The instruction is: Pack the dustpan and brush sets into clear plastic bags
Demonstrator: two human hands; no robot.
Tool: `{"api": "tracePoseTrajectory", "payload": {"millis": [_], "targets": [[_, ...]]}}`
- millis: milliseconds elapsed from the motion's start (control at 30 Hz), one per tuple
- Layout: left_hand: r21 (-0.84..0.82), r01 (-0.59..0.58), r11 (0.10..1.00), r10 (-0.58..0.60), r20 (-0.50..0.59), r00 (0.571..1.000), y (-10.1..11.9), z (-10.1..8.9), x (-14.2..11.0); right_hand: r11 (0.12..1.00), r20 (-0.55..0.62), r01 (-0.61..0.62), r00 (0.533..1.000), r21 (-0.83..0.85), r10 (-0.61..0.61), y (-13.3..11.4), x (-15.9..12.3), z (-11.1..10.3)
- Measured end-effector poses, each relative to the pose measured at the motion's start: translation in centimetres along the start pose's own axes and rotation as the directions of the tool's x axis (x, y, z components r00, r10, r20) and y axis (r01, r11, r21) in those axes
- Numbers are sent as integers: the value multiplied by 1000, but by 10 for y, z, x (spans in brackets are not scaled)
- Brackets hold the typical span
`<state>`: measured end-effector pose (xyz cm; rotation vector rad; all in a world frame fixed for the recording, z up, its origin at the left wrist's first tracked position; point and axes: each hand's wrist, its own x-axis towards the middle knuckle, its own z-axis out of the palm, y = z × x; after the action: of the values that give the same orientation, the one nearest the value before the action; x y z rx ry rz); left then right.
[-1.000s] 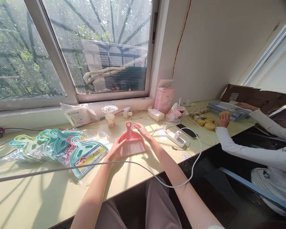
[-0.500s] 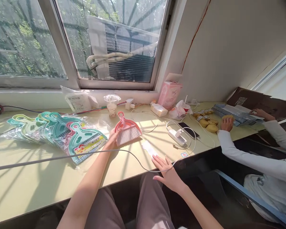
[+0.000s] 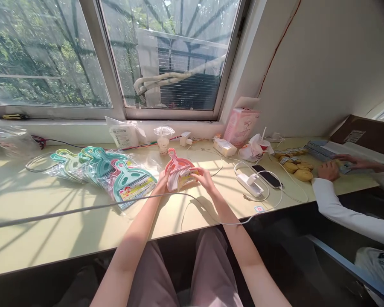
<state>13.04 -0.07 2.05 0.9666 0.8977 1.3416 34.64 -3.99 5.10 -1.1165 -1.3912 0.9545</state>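
Observation:
A small orange-pink dustpan and brush set [image 3: 176, 163] with white bristles is upright over the table in front of me. My left hand [image 3: 163, 180] is closed on its left side. My right hand [image 3: 205, 178] pinches a yellow printed label card [image 3: 186, 179], which lies against the bristles and covers part of them. Just left of my hands, a teal dustpan set [image 3: 131, 183] in clear plastic wrap lies in front of a pile of similar wrapped sets [image 3: 96, 161].
A grey cable [image 3: 115, 207] crosses the view before my forearms. Right of my hands are a power strip [image 3: 249, 185] and a phone [image 3: 268, 176]. A plastic cup [image 3: 163, 140] stands near the window. At far right, a co-worker's hand [image 3: 329, 170] is beside yellow bundles [image 3: 302, 172].
My right hand has lifted the slip from the table and brought it up to the brush, its yellow printed side now showing. My left hand still holds the dustpan set. The view has turned left.

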Motion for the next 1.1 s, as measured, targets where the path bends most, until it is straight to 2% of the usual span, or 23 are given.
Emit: {"api": "tracePoseTrajectory", "payload": {"millis": [67,133,233,333,600,700,833,900,967,1033,1067,1100], "targets": [[-15,27,1000,-27,5,1000,0,-1,2,996,-55,-19,998,-90,15,4,27,10],[-50,14,999,-11,49,999,-1,-3,5,983,-102,39,993,-179,-58,14,40,17],[-138,-40,990,61,152,987,-3,-4,9,958,-148,135,973,-254,-177,32,43,19],[-172,-54,984,88,197,976,-7,-6,13,939,-160,157,964,-307,-214,45,42,17],[9,-113,994,110,160,981,-24,-14,26,910,-170,137,961,-391,-217,60,44,12],[26,-140,990,136,132,982,-27,-16,27,862,-187,103,957,-496,-222,62,42,12],[29,-120,992,116,117,986,-29,-17,28,815,-212,67,950,-576,-228,66,41,17],[47,-116,992,110,108,988,-28,-19,29,827,-291,55,921,-559,-258,72,41,22],[59,-113,992,107,95,990,-28,-19,29,873,-442,33,853,-486,-278,78,40,28],[49,-114,992,110,66,992,-28,-19,29,948,-575,22,791,-317,-210,82,37,35],[40,-118,992,116,48,992,-28,-18,29,982,-593,18,795,-188,-128,84,35,40],[35,-125,992,124,42,991,-28,-18,28,999,-564,8,826,-31,-25,84,34,44]]}}
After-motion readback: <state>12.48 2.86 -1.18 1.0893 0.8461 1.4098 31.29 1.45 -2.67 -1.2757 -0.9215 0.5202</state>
